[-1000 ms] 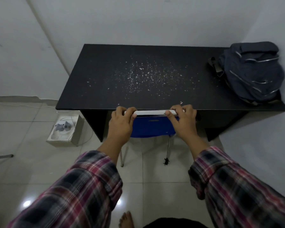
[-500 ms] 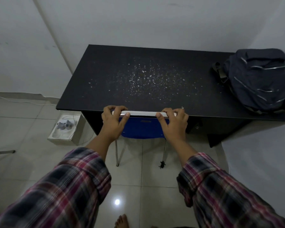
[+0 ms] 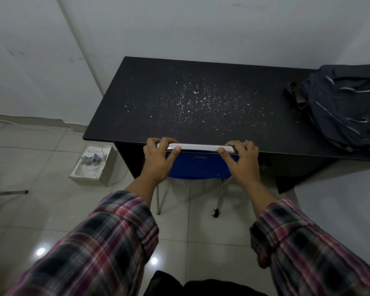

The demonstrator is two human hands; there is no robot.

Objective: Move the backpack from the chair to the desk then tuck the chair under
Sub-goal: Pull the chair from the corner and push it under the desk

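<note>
The dark blue backpack lies on the right end of the black desk, against the wall. The chair has a blue backrest and a pale top rail. It stands pushed in under the desk's front edge, with its seat hidden and two thin metal legs showing on the floor. My left hand grips the left end of the top rail. My right hand holds the right end, with its fingers curled over the rail.
White specks are scattered over the middle of the desktop. A small white box with a cable sits on the tiled floor left of the desk. A wall stands close on the right. A small dark insect-like object lies by the chair's right leg.
My view has shifted left, so the desk and backpack appear further right. Both hands stay on the chair's top rail, which remains at the desk's front edge.
</note>
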